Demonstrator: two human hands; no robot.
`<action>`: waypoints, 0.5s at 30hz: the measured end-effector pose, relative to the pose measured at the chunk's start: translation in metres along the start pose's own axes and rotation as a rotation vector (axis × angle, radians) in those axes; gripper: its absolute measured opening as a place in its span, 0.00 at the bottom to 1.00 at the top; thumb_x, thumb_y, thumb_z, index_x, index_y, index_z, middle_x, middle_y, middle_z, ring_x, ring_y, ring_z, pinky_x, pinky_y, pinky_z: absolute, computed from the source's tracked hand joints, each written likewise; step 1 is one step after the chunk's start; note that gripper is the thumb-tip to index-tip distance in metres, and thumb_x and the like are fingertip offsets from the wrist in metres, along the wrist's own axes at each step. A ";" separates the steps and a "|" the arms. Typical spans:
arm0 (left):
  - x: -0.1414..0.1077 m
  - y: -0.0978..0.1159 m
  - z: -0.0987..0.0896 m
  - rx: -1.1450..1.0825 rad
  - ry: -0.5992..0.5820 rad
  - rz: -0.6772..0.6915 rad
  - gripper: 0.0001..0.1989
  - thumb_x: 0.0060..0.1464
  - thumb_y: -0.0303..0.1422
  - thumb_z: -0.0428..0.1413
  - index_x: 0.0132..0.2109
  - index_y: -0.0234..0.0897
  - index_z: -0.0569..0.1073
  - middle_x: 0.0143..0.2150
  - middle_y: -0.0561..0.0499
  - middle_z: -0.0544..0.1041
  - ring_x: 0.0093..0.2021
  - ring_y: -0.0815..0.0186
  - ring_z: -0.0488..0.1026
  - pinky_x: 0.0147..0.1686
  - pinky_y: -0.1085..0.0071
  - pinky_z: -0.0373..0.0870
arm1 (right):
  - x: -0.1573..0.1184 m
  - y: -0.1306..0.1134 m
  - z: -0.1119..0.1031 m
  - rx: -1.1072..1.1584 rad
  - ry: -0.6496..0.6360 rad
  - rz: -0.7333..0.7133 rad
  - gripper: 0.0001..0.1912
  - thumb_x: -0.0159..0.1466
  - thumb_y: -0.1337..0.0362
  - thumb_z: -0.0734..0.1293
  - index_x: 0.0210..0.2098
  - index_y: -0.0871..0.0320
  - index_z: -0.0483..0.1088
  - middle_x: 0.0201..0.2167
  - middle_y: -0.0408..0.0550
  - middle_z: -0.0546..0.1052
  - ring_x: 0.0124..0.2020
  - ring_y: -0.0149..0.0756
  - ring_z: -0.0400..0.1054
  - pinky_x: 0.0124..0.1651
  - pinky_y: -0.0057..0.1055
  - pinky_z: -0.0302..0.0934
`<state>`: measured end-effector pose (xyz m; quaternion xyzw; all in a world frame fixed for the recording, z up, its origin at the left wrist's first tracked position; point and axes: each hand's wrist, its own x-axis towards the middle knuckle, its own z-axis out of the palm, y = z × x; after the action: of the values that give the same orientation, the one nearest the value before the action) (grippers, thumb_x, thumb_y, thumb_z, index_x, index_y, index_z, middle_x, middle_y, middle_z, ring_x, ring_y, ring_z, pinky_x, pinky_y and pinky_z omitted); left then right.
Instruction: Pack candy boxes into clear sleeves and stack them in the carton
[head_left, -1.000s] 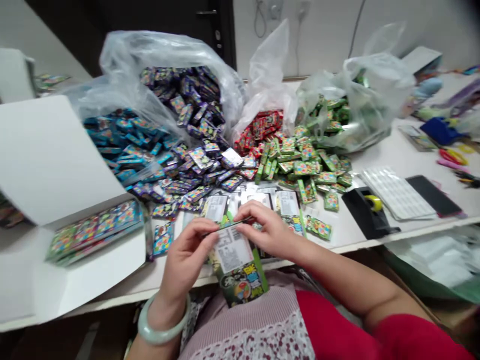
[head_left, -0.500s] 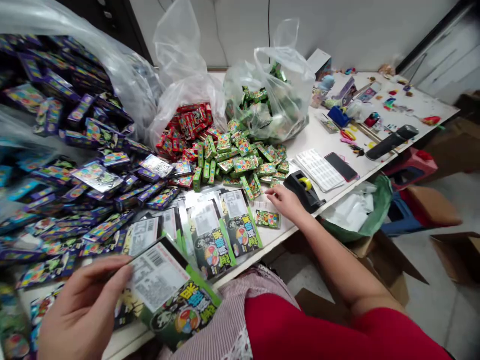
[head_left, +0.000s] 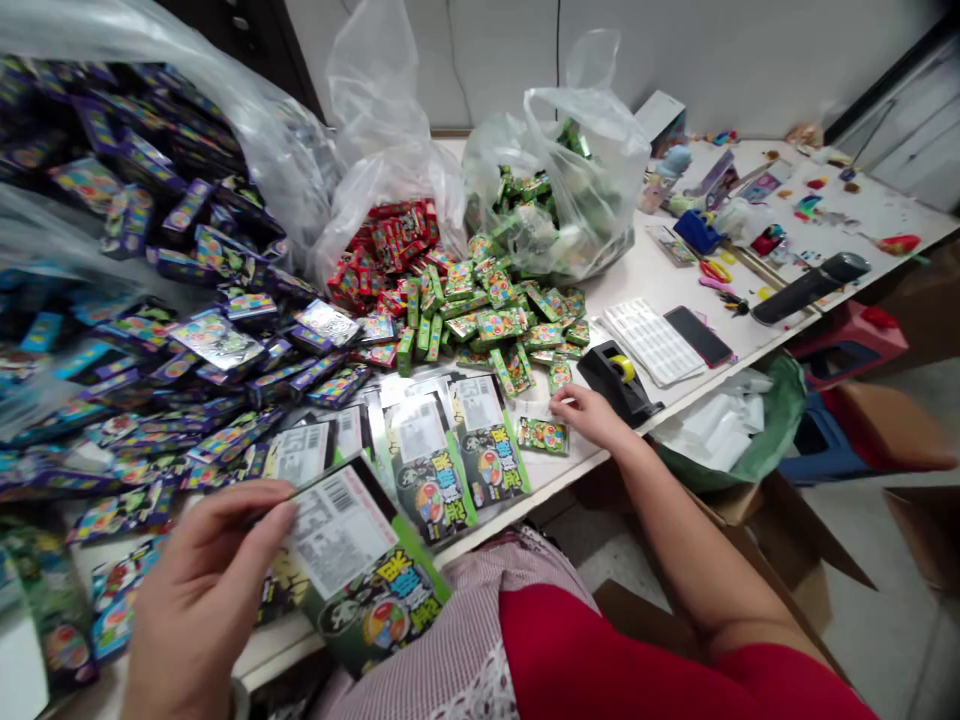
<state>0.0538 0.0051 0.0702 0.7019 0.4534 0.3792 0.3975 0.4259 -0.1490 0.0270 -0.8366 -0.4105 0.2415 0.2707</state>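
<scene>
My left hand (head_left: pixel 206 590) pinches the corner of a green and black printed packet (head_left: pixel 367 570) with a white barcode label, held over the table's front edge. More such packets (head_left: pixel 427 470) lie overlapping on the table beside it. My right hand (head_left: pixel 589 415) rests at the table's front, thumb and forefinger pressed together by a small green box (head_left: pixel 559 376); whether anything is between them is too small to tell. Just left of that hand lies a small clear-wrapped packet (head_left: pixel 543 435). A black tape dispenser (head_left: pixel 619 380) with yellow core stands right of it.
Purple boxes (head_left: pixel 187 260) spill from a plastic bag at left. Red boxes (head_left: pixel 397 235) and green boxes (head_left: pixel 499 322) lie before clear bags. Label sheets (head_left: pixel 652 340), a phone (head_left: pixel 697 336) and a black cylinder (head_left: pixel 810 288) lie right. Below are a green bag (head_left: pixel 780 420) and cartons.
The view has shifted, so most things appear a little further right. A small green box now shows beside my right fingertips, apart from the pile. My left hand still holds the packet.
</scene>
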 end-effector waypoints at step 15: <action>-0.012 0.018 -0.001 -0.216 -0.147 0.170 0.01 0.59 0.31 0.54 0.38 0.40 0.69 0.35 0.51 0.70 0.39 0.66 0.68 0.41 0.68 0.65 | 0.001 -0.251 0.052 0.141 -0.741 -0.704 0.04 0.60 0.65 0.66 0.29 0.58 0.71 0.27 0.43 0.74 0.29 0.31 0.65 0.34 0.29 0.59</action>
<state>0.0554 -0.0108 0.0843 0.7168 0.3187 0.4054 0.4693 0.2546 -0.0051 0.1515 -0.4857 -0.7182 0.4432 0.2277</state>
